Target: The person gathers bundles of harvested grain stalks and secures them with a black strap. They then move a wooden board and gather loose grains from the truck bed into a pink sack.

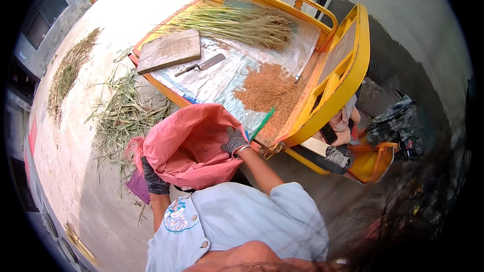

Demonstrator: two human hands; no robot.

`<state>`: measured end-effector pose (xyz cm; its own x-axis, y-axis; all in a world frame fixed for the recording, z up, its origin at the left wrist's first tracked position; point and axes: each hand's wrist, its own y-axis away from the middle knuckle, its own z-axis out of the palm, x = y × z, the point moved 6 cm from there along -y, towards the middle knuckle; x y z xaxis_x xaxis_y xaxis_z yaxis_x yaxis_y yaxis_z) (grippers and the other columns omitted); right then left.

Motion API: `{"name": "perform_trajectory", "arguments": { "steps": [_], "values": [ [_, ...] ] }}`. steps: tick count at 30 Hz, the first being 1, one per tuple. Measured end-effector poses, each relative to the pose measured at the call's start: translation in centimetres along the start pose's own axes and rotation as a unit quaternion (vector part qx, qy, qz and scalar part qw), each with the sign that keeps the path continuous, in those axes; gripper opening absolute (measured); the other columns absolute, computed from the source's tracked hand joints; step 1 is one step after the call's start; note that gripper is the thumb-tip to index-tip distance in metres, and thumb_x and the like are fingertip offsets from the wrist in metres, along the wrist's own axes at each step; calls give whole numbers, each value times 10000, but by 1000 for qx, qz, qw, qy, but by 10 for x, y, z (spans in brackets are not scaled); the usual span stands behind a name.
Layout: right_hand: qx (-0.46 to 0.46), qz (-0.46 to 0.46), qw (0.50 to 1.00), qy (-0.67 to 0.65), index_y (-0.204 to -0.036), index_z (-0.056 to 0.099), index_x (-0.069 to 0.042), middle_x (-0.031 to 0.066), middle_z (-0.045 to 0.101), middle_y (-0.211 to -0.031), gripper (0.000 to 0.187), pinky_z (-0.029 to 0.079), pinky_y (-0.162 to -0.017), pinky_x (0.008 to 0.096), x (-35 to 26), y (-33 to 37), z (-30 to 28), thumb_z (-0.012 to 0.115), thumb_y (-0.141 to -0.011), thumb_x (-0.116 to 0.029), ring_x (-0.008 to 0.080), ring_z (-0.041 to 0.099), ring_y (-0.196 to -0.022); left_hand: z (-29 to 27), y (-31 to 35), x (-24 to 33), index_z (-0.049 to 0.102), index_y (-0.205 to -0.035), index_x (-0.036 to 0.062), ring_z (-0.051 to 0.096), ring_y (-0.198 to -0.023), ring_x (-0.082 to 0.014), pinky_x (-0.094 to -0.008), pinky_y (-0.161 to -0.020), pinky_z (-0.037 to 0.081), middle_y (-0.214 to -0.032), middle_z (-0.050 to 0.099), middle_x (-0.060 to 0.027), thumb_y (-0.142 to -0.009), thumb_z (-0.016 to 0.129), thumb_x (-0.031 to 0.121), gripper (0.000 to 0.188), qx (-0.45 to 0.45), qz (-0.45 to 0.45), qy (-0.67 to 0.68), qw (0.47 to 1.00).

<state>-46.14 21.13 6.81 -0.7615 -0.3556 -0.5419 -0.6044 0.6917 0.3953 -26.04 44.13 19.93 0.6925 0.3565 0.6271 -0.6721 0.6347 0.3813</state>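
A red woven sack [174, 136] hangs open-mouthed in front of my body, beside the near edge of the cart bed. My left hand [154, 177], in a dark grey knit glove, holds the sack's left side low down; its fingertips are partly hidden. On the right, my gloved right hand [235, 142] grips the sack's rim, with fingers inside the mouth. The bottom of the sack is out of sight. Just beyond it, a heap of reddish-brown grain [269, 88] lies on a pale plastic sheet [217, 73] in the bed. A green strip [262, 123] stands near my right hand.
The yellow cart [335, 78] has raised rails at its far and right sides. On its bed lie a wooden board [169, 51], a cleaver [200, 65] and cut grain stalks [237, 24]. Leaf litter [128, 113] covers concrete at left. Clothes [396, 121] are piled right.
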Motion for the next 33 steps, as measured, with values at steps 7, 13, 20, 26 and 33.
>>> {"name": "perform_trajectory", "arguments": {
  "steps": [7,13,20,26,33],
  "values": [
    [82,134,986,-57,-1400,168,-120,253,172,-1391,905,428,-917,431,18,-91,-94,672,-672,-308,408,439,-1161,126,-150,46,367,-1326,79,414,-1210,-275,-409,-1023,335,-1345,401,-103,-931,341,431,529,-28,53,-82,995],
    [357,28,933,-33,-1339,348,-121,236,284,-1367,670,425,-908,409,-11,-131,-222,611,-755,-316,357,430,-1178,229,-295,68,245,-1373,49,374,-1235,-238,-379,-1033,311,-1379,333,-119,-962,307,361,520,-188,265,-400,857],
    [415,-68,899,-120,-1163,522,-45,187,528,-1162,523,409,-922,410,-28,-132,-255,618,-763,-368,329,515,-1081,372,-443,30,338,-1341,56,405,-1214,-294,-411,-1034,316,-1345,400,-133,-880,365,565,687,-243,22,-187,951],
    [142,69,985,-70,-1203,509,-106,143,523,-1200,675,384,-925,441,-36,-196,-200,616,-694,-536,305,489,-1115,377,-620,-78,422,-1291,55,482,-1120,-249,-369,-976,375,-1255,486,-112,-847,514,500,634,-331,-101,-258,902],
    [154,152,975,47,-1271,436,-156,111,451,-1272,686,374,-909,465,-31,-284,-147,668,-654,-345,295,432,-1147,380,-631,-94,532,-1138,-32,484,-1086,-395,-440,-925,385,-1166,521,-253,-720,696,362,598,-121,452,-748,471]
  ]
}}
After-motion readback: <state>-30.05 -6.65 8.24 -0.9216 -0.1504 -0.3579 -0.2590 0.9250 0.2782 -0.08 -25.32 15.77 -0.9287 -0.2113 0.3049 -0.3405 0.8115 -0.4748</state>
